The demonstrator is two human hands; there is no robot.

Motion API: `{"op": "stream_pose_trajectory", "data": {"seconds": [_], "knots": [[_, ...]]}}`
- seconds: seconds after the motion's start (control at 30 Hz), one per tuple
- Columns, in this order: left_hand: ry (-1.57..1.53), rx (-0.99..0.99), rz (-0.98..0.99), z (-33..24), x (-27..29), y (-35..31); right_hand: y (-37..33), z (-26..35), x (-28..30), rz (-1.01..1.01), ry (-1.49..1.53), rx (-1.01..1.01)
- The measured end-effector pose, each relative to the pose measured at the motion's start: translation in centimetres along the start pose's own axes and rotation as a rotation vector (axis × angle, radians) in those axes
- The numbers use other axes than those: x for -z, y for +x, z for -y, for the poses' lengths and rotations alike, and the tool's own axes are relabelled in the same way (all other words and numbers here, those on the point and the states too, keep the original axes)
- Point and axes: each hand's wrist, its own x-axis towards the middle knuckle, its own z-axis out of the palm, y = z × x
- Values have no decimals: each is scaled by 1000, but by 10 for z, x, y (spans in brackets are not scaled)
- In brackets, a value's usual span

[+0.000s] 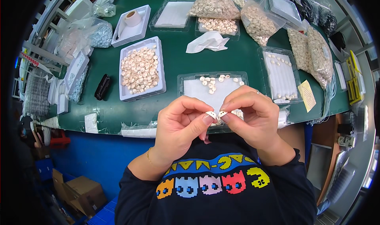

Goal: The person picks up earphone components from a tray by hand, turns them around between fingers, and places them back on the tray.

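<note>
My left hand [178, 120] pinches a small white domed piece [211, 114] with dark dots between thumb and fingertips. A similar white dotted piece [222, 114] is pinched in my right hand [253, 113]. Both pieces are held up close together in front of my chest; I cannot tell whether they touch. Just beyond my hands, a shallow transparent tray [192, 89] with a white lining bears several small round cream pieces [211, 84] near its far side. More such pieces lie partly hidden under my hands.
Left of the tray, a white bin [161, 84] holds a heap of cream pieces, beside a black case [103, 87]. A crumpled white cloth [208, 42], filled bags [259, 21] and a roll in a box [132, 18] lie farther back. Another lined tray [280, 76] stands right.
</note>
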Motion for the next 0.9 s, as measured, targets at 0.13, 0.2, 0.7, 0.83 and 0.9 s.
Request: {"op": "stream_pose_trajectory", "data": {"seconds": [0.13,0.2,0.7,0.83,0.9], "knots": [[-18,-20,-9,1,-2,2,0,3,-1,-6,83,-61],[-27,-29,-10,1,-1,2,-1,2,-1,-7,108,-79],[-440,300,104,3,6,9,-2,-8,6,88,949,-610],[-400,305,163,3,9,10,-2,-9,8,141,1044,-637],[-389,298,164,2,8,9,-3,-10,8,148,1044,-641]]}}
